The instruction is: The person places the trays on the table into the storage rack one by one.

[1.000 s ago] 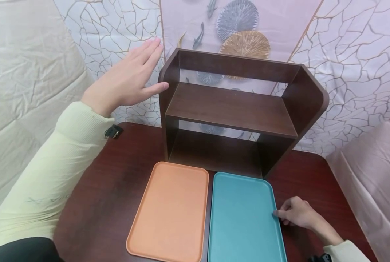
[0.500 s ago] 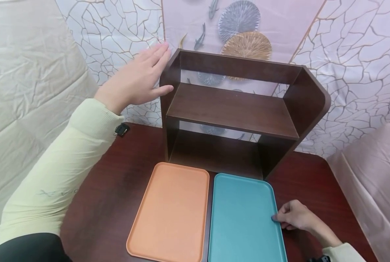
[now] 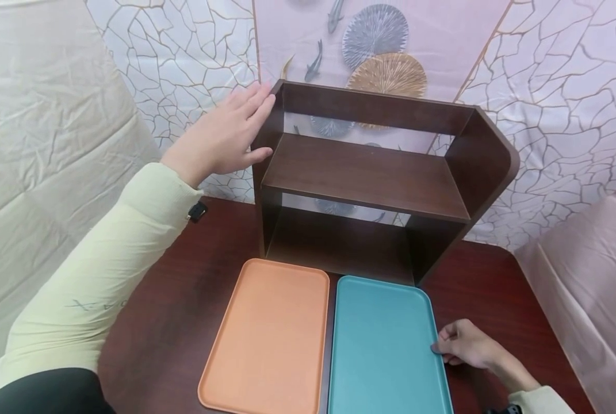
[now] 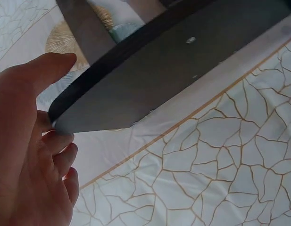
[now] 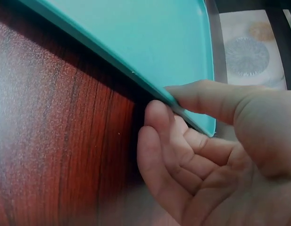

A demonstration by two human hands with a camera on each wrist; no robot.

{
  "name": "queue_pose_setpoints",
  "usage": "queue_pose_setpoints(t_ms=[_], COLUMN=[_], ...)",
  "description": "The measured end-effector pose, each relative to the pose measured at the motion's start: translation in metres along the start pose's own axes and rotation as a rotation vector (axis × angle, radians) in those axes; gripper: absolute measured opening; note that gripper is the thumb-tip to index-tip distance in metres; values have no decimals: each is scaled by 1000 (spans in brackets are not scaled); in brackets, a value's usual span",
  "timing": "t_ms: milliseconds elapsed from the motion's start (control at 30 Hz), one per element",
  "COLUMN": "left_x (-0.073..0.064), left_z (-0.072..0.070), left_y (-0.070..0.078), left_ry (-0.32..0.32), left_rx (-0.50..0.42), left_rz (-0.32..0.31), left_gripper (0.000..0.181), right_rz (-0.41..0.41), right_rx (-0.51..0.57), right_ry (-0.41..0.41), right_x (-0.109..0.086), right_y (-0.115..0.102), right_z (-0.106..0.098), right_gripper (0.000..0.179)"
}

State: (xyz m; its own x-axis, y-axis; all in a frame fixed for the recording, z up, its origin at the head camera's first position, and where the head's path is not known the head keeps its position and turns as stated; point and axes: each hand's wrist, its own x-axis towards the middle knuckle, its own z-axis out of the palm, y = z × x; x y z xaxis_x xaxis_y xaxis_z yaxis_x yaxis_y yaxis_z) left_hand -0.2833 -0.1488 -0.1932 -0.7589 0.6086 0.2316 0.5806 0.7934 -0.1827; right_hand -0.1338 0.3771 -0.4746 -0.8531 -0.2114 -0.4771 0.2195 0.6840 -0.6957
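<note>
A dark brown two-tier shelf (image 3: 364, 175) stands toward the back of the table. At the upper end of its left side panel (image 4: 150, 77) is my left hand (image 3: 225, 135), with straight fingers and the thumb spread apart. In the left wrist view the fingertips meet the panel's corner. Flat in front of the shelf lie an orange tray (image 3: 268, 339) and, to its right, a teal tray (image 3: 385, 345). My right hand (image 3: 468, 344) pinches the teal tray's right rim. In the right wrist view the thumb (image 5: 206, 96) lies over the rim and curled fingers sit beneath and beside it.
The reddish-brown table (image 3: 152, 322) carries the shelf and trays. Behind it hangs a patterned cloth backdrop (image 3: 561, 109). Plain cloths (image 3: 33, 115) drape at the left and right sides.
My left hand has moved a little to the right and down, onto the shelf's left side panel. My right hand stays at the teal tray's rim, shifted only slightly.
</note>
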Motion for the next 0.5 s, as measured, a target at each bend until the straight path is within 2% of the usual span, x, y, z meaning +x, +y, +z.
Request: queue_pose_setpoints(t_ms=[200, 500], left_x=[0, 2], left_z=[6, 11], left_y=[0, 0], left_ry=[1, 10], left_rx=[83, 87], left_rz=[10, 8], left_gripper=[85, 86], right_rz=[-40, -67], right_rx=[28, 107], right_ry=[-44, -88], right_x=[1, -3], right_y=[4, 5], right_z=[-2, -2], right_gripper=[19, 24])
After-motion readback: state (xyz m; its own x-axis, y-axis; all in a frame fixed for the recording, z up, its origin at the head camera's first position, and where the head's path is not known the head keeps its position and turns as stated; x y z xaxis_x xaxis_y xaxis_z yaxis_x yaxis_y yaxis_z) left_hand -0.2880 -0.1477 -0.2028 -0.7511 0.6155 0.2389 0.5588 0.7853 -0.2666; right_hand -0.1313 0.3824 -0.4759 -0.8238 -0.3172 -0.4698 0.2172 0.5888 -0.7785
